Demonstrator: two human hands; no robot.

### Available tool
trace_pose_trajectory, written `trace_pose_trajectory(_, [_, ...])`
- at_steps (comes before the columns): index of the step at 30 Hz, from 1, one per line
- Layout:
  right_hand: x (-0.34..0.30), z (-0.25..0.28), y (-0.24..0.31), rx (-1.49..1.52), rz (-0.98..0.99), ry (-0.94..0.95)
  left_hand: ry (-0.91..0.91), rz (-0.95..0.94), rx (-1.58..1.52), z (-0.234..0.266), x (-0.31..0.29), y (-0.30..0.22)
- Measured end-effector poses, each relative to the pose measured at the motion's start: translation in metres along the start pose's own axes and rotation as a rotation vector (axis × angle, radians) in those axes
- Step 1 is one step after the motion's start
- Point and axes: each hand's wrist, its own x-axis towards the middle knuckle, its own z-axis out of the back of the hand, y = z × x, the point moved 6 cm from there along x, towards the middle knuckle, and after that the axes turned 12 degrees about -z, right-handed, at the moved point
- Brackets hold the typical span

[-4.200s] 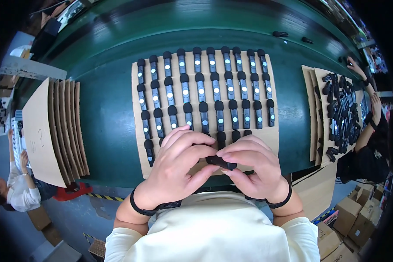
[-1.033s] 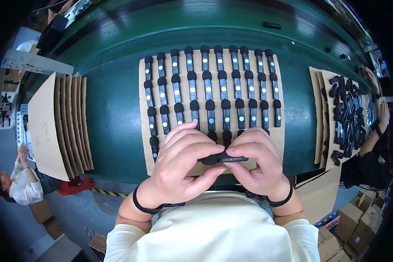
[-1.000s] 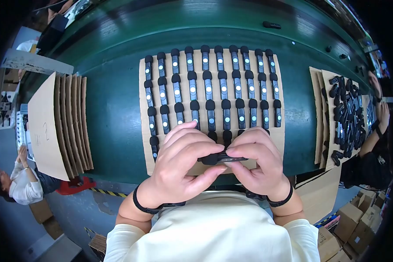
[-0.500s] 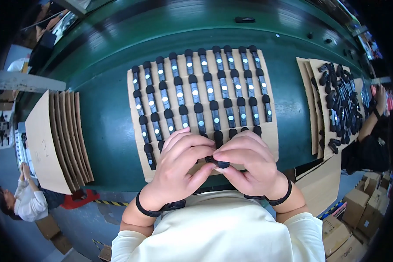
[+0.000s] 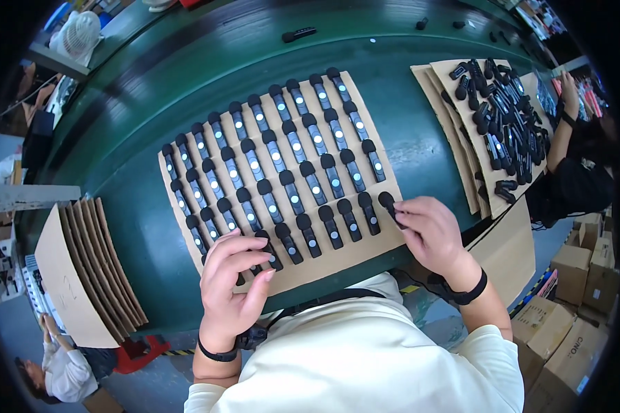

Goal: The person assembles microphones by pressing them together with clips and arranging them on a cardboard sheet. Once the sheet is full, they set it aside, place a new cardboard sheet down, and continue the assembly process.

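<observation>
On a cardboard sheet [image 5: 303, 273] lie rows of small black microphones [image 5: 313, 184] with foam heads, most showing a pale round dot. Beyond the right end of the nearest row, my right hand [image 5: 430, 230] pinches a microphone [image 5: 387, 200] between thumb and fingers. Its foam head points away from me, over the sheet's right edge. My left hand [image 5: 231, 279] hovers over the left part of that same row, thumb and fingers apart and holding nothing. Its fingertips are close to a microphone [image 5: 275, 259], and the hand hides part of the row's left end.
A heap of loose microphones [image 5: 506, 113] covers stacked cardboard at the right. Upright cardboard sheets [image 5: 83, 275] stand at the left. One microphone [image 5: 300, 34] lies on the far side of the green table [image 5: 399, 103]. A co-worker's arm [image 5: 563, 131] reaches in beside the heap.
My hands were together over the near row around a small black piece; now they are apart. The right has moved right with a microphone, the left leftward and has opened. The view has turned.
</observation>
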Motion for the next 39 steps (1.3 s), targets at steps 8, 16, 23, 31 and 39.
trace_pose_trajectory(8, [-0.027,-0.018,-0.009,-0.151,0.034,0.115,-0.014,0.029,0.019,0.003,-0.003,0.003])
trace_pose_trajectory(16, [-0.013,-0.021,-0.015,-0.145,0.032,0.077,-0.020,0.036,0.027,0.004,-0.006,0.001])
trace_pose_trajectory(23, [-0.010,-0.015,-0.006,-0.159,-0.019,0.125,-0.039,0.047,0.030,0.005,-0.012,0.002])
trace_pose_trajectory(31, [0.015,-0.002,0.034,0.013,0.072,0.125,-0.092,0.033,0.029,0.018,-0.018,-0.002])
trace_pose_trajectory(39, [0.072,-0.064,0.129,0.918,-0.068,0.615,-0.247,0.042,0.145,0.069,-0.063,-0.021])
